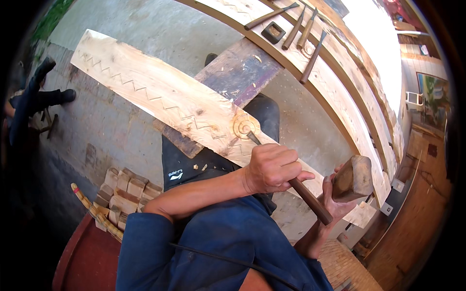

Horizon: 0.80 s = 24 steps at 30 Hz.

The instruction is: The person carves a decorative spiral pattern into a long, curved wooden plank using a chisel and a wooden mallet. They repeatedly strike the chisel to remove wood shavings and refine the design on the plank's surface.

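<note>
A long pale board [160,82] lies slantwise across my lap, with a row of zigzag pencil-like marks along it. A round spiral carving [245,125] sits near its middle. My left hand [273,169] is wrapped round a chisel [310,200] with a dark metal blade and brown wooden handle. The blade is tilted, its tip at the spiral's lower edge. Beyond the handle's end, my right hand [334,200] grips a wooden mallet [353,179]. The blocky mallet head is raised beside the chisel butt, apart from it; its handle is mostly hidden.
A worn plank [238,68] supports the board from below. At the upper right, long boards [335,92] carry several chisels [313,57] and a dark square block with a hollow [273,32]. Wood blocks fill a basket [92,208] at lower left. Another person's legs [41,94] show at far left.
</note>
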{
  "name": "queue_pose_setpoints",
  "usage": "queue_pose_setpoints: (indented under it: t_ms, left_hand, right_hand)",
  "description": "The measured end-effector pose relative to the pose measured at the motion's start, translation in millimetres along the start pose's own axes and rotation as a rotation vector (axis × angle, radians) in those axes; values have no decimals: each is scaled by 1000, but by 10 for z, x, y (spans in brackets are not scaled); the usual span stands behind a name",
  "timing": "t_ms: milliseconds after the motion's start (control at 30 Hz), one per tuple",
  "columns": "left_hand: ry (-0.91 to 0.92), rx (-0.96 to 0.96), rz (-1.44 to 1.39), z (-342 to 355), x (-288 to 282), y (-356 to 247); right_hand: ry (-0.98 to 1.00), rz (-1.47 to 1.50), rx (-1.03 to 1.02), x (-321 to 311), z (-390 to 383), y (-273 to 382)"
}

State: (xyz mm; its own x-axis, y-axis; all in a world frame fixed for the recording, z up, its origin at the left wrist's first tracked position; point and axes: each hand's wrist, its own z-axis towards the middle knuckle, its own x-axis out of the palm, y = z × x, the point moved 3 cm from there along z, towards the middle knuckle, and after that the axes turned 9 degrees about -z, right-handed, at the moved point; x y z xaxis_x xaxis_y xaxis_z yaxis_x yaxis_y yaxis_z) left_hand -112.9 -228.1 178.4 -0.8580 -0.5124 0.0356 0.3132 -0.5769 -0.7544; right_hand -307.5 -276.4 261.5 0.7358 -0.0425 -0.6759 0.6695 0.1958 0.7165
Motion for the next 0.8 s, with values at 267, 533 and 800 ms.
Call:
queue_pose_setpoints:
  t_ms: [267,533,800]
  left_hand:
    - [3,-24,-3,-5,7,27]
    - [-109,-108,-17,123,-66,83]
    - [-216,-170,-52,196,-151,110]
  right_hand:
    - [0,-8,49,-5,0,-13]
    - [-84,-98,-170,-113,79,134]
    - [-241,-282,-593,-495,417,954]
